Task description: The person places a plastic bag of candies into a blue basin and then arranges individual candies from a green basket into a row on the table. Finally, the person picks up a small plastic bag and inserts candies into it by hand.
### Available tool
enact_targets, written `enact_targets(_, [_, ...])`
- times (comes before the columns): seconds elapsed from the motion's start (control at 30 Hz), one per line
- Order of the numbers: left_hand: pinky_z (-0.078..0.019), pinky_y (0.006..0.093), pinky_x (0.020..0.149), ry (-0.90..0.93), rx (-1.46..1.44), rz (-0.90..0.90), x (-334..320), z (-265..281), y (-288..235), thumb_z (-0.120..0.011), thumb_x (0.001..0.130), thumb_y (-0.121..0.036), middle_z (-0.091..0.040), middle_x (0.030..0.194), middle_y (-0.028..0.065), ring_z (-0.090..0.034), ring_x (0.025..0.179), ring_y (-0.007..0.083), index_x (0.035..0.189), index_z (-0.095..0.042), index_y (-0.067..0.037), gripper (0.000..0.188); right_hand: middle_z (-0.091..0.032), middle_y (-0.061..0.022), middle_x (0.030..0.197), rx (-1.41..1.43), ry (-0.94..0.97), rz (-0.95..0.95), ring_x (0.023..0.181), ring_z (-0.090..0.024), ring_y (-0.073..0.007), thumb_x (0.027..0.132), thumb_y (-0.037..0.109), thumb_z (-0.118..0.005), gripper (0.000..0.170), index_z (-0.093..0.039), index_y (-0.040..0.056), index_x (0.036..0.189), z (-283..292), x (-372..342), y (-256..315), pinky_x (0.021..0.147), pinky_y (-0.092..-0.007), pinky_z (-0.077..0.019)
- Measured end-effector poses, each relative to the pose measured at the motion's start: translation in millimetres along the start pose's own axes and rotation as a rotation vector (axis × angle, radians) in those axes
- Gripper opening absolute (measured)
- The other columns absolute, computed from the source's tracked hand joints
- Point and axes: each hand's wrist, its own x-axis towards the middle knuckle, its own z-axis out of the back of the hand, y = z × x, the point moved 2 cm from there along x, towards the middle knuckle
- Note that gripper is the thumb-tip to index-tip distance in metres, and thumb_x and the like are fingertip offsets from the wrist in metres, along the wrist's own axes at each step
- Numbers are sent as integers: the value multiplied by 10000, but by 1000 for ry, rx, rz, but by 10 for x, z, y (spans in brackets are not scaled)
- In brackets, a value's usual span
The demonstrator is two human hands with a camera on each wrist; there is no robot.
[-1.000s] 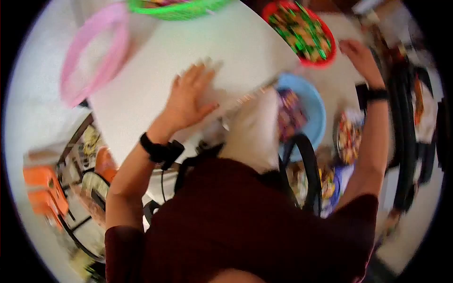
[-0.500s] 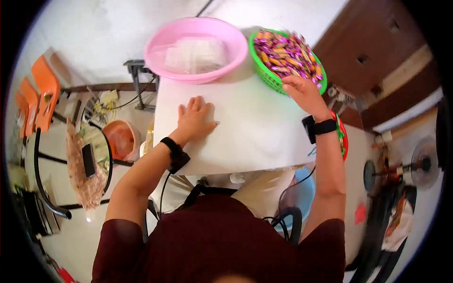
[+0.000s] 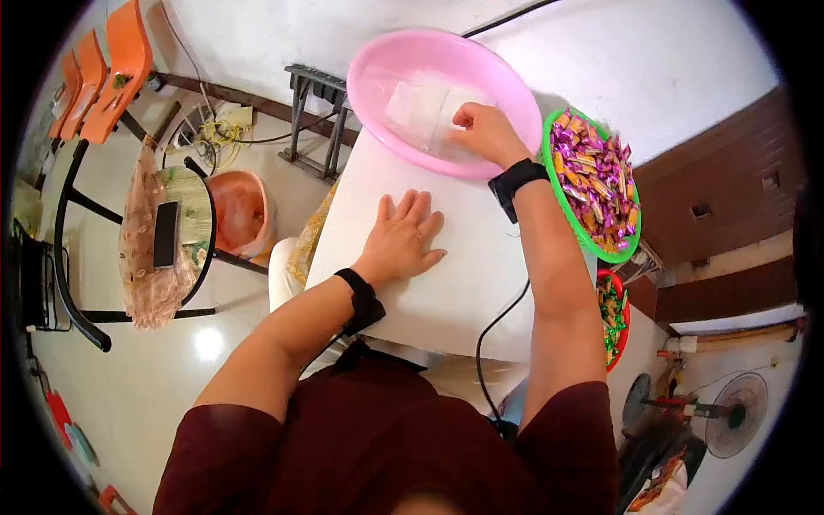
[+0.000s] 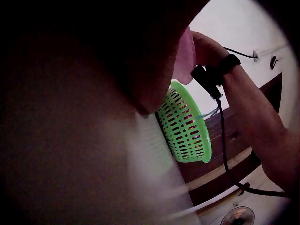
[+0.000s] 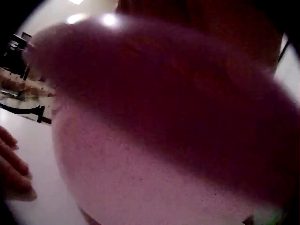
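In the head view, the left hand (image 3: 399,239) lies flat on the white table (image 3: 446,283), fingers spread and holding nothing. The right hand (image 3: 491,136) reaches over the near rim of a pink basin (image 3: 378,133), its bent fingers at a stack of clear plastic bags (image 3: 421,107). Whether a bag is pinched cannot be told. In the left wrist view, the right hand (image 4: 208,49) is partly behind the pink basin (image 4: 185,58). The basin wall (image 5: 140,173) fills most of the right wrist view and hides the fingertips; the left hand (image 5: 16,168) shows at the edge.
A green basket (image 3: 558,176) of purple-and-orange wrapped pieces stands right of the basin. Below it is a red basket (image 3: 625,322) with green-wrapped pieces. A black cable (image 3: 485,343) hangs by the right arm. At left are a round stool (image 3: 193,206) and a bucket (image 3: 268,219).
The view has swung from the blue basin towards the pink one. The right hand has moved from beside the red basket, past the green basket, into the pink basin. The left hand stays on the table.
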Motion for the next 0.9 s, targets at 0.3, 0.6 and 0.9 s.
enact_targets(0.3, [-207,622,1088,-67,-34,6,-2,-24,23,-605,832,-460,-362,1460,220,-299,1379,396,1279,-519,-125,565,-652,-190,882,341,147,-400,808,-674,-262,745,282,-766,501,-523,-42,1040,-267,19,125,642,-344,-541])
enact_targets(0.6, [-214,614,1087,-72,-21,1,-12,-11,13,-606,831,-464,-358,1464,215,-300,1379,382,1281,-525,-124,569,-631,-134,888,662,-30,-432,726,-655,-179,733,62,-744,476,-469,-35,1109,-391,21,-30,549,-283,-533])
enact_targets(0.9, [-220,614,1083,-47,-22,8,-22,27,-11,-612,828,-446,-367,1451,213,-307,1377,380,1292,-525,-125,570,-612,-136,1024,1205,-184,-269,864,-631,-202,781,3,-709,531,-457,-50,1245,-138,-195,-120,728,-317,-550])
